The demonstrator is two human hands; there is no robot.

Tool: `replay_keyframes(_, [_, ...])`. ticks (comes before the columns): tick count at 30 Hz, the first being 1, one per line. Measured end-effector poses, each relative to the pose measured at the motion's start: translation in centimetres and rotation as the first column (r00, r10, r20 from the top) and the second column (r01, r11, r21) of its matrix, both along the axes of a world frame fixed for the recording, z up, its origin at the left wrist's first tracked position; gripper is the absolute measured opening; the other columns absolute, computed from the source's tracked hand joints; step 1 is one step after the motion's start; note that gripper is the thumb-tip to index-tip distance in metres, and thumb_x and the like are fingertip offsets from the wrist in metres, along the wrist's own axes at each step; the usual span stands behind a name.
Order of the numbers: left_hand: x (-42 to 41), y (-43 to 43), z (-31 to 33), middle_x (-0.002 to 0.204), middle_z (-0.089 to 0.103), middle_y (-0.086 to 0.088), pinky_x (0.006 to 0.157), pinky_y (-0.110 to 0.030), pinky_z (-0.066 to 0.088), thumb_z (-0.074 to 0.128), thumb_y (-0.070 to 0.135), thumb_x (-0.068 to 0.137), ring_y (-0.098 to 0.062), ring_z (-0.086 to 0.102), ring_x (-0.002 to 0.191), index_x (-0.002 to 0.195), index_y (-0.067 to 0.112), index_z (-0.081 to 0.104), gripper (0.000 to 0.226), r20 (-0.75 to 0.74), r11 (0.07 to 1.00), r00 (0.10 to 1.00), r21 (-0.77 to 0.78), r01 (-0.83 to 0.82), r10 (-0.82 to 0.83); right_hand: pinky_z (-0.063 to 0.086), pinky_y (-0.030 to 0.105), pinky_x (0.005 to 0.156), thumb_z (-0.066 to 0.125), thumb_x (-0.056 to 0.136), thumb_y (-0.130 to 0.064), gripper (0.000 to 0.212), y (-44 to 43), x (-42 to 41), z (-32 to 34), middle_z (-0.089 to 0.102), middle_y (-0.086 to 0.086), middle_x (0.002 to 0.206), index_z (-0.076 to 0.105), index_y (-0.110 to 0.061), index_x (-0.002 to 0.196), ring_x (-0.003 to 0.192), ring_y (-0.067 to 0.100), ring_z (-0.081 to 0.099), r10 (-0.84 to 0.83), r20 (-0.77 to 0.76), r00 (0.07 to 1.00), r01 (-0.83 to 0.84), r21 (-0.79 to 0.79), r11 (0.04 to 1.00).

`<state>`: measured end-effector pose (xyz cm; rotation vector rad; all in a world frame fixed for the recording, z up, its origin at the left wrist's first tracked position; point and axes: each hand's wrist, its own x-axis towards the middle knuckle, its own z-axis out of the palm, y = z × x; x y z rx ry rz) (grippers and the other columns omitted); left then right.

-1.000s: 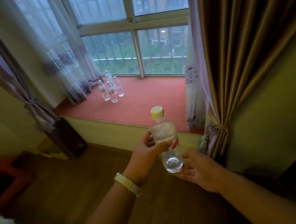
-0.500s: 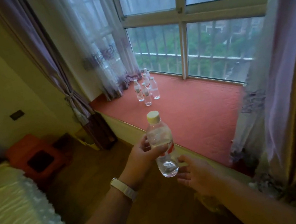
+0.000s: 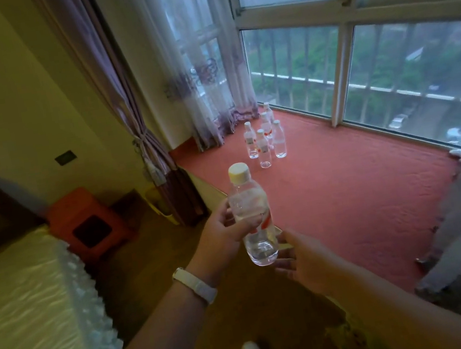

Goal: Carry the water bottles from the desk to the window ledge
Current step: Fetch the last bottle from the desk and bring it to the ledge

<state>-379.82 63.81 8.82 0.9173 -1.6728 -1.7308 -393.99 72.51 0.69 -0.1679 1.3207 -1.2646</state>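
head view nears the red carpeted window ledge [image 3: 348, 201]; left hand [image 3: 220, 231] fingers still clamp the clear yellow-capped water bottle [image 3: 251, 210], right hand [image 3: 305, 260] fingers apart; placing next.

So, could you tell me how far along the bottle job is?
Done: five bottles stand on the ledge. In hand: the left hand holds another bottle, right hand open beside its base. Left: setting it down; any others aren't in view.
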Motion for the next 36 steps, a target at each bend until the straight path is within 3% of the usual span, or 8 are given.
replay_keyframes(5, [-1.0, -6.5, -2.5, 0.114, 0.071, -0.008, 0.08, -0.03, 0.056, 0.076, 0.01, 0.081, -0.024, 0.068, 0.105, 0.12, 0.021, 0.064, 0.042, -0.009, 0.999, 1.0, 0.053, 0.014, -0.014, 0.051, 0.035, 0.069, 0.057, 0.091, -0.033, 0.03, -5.6, -0.8, -1.8, 0.069, 0.017, 0.104, 0.061, -0.012, 0.112, 0.09, 0.027, 0.067, -0.013, -0.008, 1.0, 0.013, 0.041, 0.999])
replay_keyframes(13, [-2.6, -21.2, -3.3, 0.113, 0.071, -0.005, 0.079, -0.025, 0.054, 0.081, 0.025, 0.069, -0.021, 0.067, 0.105, 0.119, 0.025, 0.064, 0.052, -0.035, 0.994, 0.995, 0.051, 0.098, -0.097, 0.052, 0.036, 0.076, 0.051, 0.095, -0.028, 0.032, -19.3, -2.1, -1.8, 0.068, 0.02, 0.111, 0.057, -0.009, 0.12, 0.098, 0.031, 0.066, -0.066, -0.068, 0.996, 0.069, 0.052, 0.996])
replay_keyframes(18, [-3.1, -29.5, -2.2, 0.116, 0.07, -0.01, 0.084, -0.028, 0.055, 0.081, 0.015, 0.075, -0.023, 0.067, 0.107, 0.123, 0.017, 0.061, 0.052, -0.061, 0.987, 0.986, 0.045, 0.156, -0.153, 0.057, 0.036, 0.069, 0.056, 0.091, -0.024, 0.03, -26.7, -2.2, -1.0, 0.075, 0.018, 0.095, 0.056, -0.008, 0.116, 0.088, 0.03, 0.073, -0.109, -0.062, 0.992, 0.111, 0.021, 0.994])
replay_keyframes(22, [-4.5, -34.4, -1.5, 0.117, 0.07, -0.014, 0.087, -0.03, 0.055, 0.077, 0.005, 0.08, -0.026, 0.066, 0.107, 0.124, 0.013, 0.059, 0.048, -0.032, 0.979, 0.979, 0.02, 0.202, -0.202, 0.056, 0.04, 0.082, 0.057, 0.09, -0.028, 0.034, -30.9, -3.3, -0.8, 0.071, 0.021, 0.106, 0.057, -0.006, 0.117, 0.099, 0.034, 0.069, -0.121, -0.076, 0.99, 0.122, 0.003, 0.993])
replay_keyframes(26, [-5.9, -38.1, -2.0, 0.118, 0.069, -0.014, 0.093, -0.04, 0.054, 0.082, 0.019, 0.07, -0.029, 0.065, 0.11, 0.123, 0.016, 0.06, 0.058, -0.035, 0.981, 0.981, 0.004, 0.192, -0.192, 0.052, 0.046, 0.095, 0.056, 0.091, -0.026, 0.038, -34.3, -4.5, -0.7, 0.067, 0.024, 0.112, 0.057, -0.004, 0.12, 0.104, 0.036, 0.066, -0.131, -0.057, 0.99, 0.13, -0.02, 0.991])
replay_keyframes(30, [-7.5, -41.1, -3.3, 0.112, 0.072, -0.008, 0.083, -0.034, 0.054, 0.085, 0.031, 0.063, -0.025, 0.068, 0.105, 0.117, 0.022, 0.064, 0.058, -0.035, 0.983, 0.983, 0.004, 0.181, -0.181, 0.05, 0.046, 0.098, 0.053, 0.094, -0.025, 0.036, -37.2, -6.0, -1.0, 0.066, 0.023, 0.115, 0.055, -0.003, 0.122, 0.106, 0.035, 0.065, -0.133, -0.056, 0.99, 0.133, -0.011, 0.991])
replay_keyframes(36, [-11.3, -46.6, -6.0, 0.109, 0.073, -0.005, 0.079, -0.027, 0.054, 0.083, 0.021, 0.067, -0.02, 0.07, 0.1, 0.117, 0.019, 0.065, 0.053, 0.027, 0.981, 0.982, 0.056, 0.186, -0.188, 0.05, 0.048, 0.099, 0.052, 0.095, -0.023, 0.033, -42.5, -9.3, -4.2, 0.066, 0.021, 0.115, 0.054, -0.003, 0.122, 0.104, 0.034, 0.066, -0.15, -0.011, 0.989, 0.15, 0.041, 0.988])
